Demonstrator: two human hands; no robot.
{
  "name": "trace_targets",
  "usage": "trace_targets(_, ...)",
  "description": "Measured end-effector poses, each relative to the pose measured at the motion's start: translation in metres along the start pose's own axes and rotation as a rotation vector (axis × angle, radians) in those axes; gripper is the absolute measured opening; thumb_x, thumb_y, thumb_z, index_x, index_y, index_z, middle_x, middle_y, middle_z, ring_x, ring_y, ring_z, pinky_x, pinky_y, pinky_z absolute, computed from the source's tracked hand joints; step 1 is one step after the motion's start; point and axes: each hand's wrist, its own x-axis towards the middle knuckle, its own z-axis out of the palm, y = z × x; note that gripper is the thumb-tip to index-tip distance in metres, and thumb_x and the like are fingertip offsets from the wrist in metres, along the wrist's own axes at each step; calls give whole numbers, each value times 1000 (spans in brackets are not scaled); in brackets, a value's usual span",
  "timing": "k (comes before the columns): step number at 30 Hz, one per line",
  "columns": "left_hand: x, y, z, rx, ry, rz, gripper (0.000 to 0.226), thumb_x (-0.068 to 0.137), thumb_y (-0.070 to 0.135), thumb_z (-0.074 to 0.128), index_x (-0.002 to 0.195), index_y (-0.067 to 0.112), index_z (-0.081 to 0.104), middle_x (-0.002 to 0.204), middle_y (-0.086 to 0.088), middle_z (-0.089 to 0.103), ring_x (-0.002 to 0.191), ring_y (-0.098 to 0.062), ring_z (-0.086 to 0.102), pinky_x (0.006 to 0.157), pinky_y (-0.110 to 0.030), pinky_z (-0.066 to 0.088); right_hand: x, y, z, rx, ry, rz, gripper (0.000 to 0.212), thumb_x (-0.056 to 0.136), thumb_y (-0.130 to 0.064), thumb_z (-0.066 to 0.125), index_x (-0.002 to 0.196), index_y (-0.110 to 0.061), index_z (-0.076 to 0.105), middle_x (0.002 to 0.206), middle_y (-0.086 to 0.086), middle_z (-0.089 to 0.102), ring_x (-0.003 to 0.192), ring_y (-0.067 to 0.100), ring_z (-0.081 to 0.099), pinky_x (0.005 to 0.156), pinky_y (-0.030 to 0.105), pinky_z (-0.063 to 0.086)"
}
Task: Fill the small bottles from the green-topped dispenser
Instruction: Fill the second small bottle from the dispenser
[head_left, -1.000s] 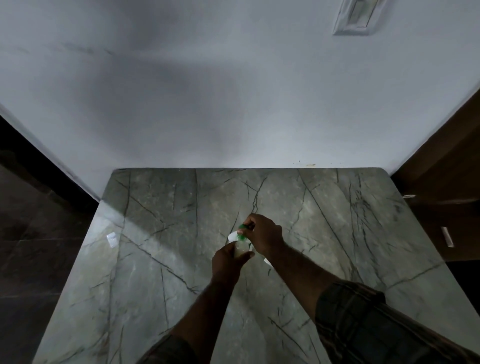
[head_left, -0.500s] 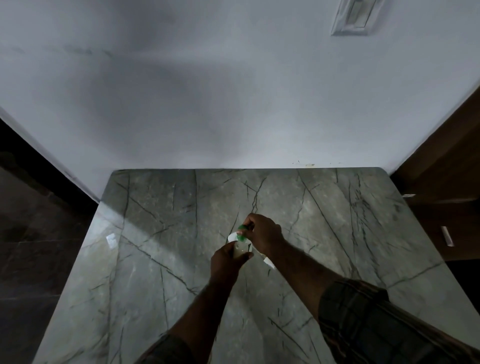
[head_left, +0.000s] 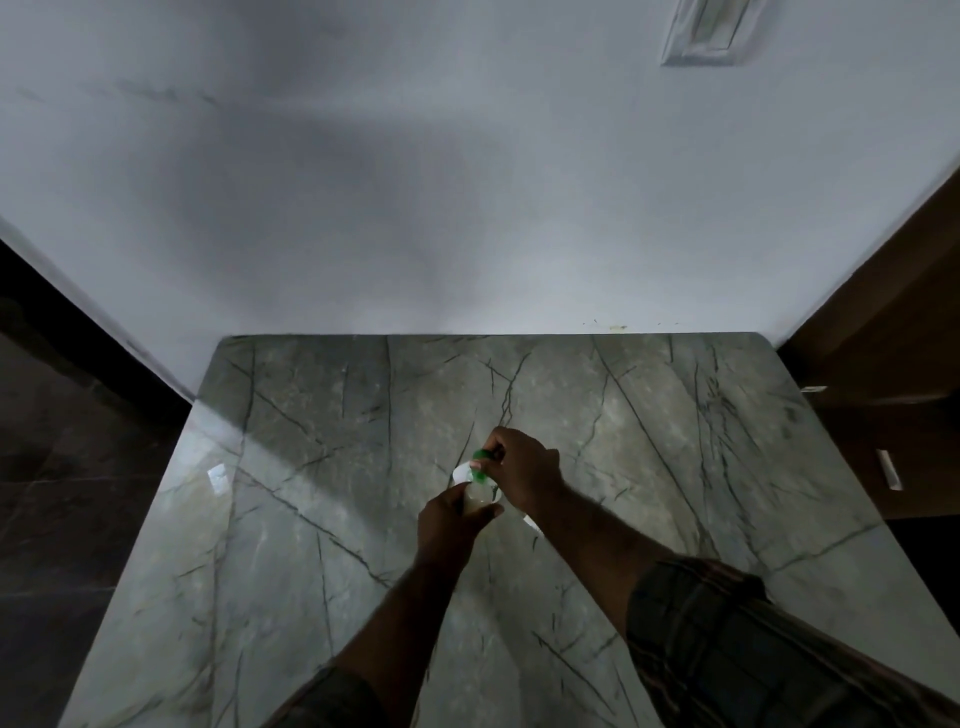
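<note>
Near the middle of the frame, a little below centre, both hands meet over a grey-green marble bench (head_left: 311, 519) veined with dark lines. The left hand (head_left: 452, 525) reaches up from the bottom of the frame and is curled around a small pale bottle (head_left: 478, 498), thumb on the right side of it and the other fingers hidden behind; only the bottle's upper part shows above the fist. The right hand (head_left: 524, 475) comes in from the lower right, its sleeve (head_left: 727, 649) dark and checked, and is closed on the green-topped dispenser (head_left: 482, 461), of which little shows but a green cap peeking out at the fingertips and a bit of white just below and to the left of it. The green top sits directly above and touching or almost touching the bottle's mouth; the dim light does not let me tell which, nor whether anything is flowing. A small white edge (head_left: 532, 521) shows on the bench just below the right wrist; what it belongs to is unclear. A pale glint (head_left: 217, 475) lies on the bench at the left, well apart from the hands. A white wall (head_left: 467, 182) fills the upper frame, with a switch plate (head_left: 709, 31) at the upper right.
</note>
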Motion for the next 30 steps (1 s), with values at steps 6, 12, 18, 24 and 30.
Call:
trace_targets(6,0,5,-3,26,3,5,46,71,40,81,112,23,71,100,4,75,87,-8,67,78,-25,54,3,-7,-12,-17,-16,9,21,84,-44,69,87,-27,57,88,-12,61,84,11,54,83,35,28)
trace_targets(12,2,2,-2,25,-1,-7,45,72,36,82,112,22,70,99,3,74,85,-9,67,81,-29,56,-1,-5,-4,-39,2,0,21,86,-44,67,90,-26,57,93,-10,64,89,14,58,81,34,26)
trace_targets(18,-1,6,-4,-7,3,-7,45,71,34,83,112,21,71,99,4,75,86,-9,67,81,-29,56,5,-7,-13,-15,-34,0,22,82,-45,70,84,-28,55,83,-14,57,80,9,50,84,37,28)
trace_targets(24,0,4,-2,24,8,-5,44,71,34,83,111,21,71,99,1,74,83,-10,65,71,-20,48,1,-4,-2,-52,-10,-18,22,86,-44,67,86,-28,52,94,-9,64,89,15,59,83,37,31)
trace_targets(30,1,8,-2,22,14,-8,46,70,35,83,112,21,71,98,3,74,83,-8,66,72,-18,51,6,-7,-12,-32,-28,-3,23,83,-45,69,84,-28,54,88,-13,60,84,10,52,87,38,31)
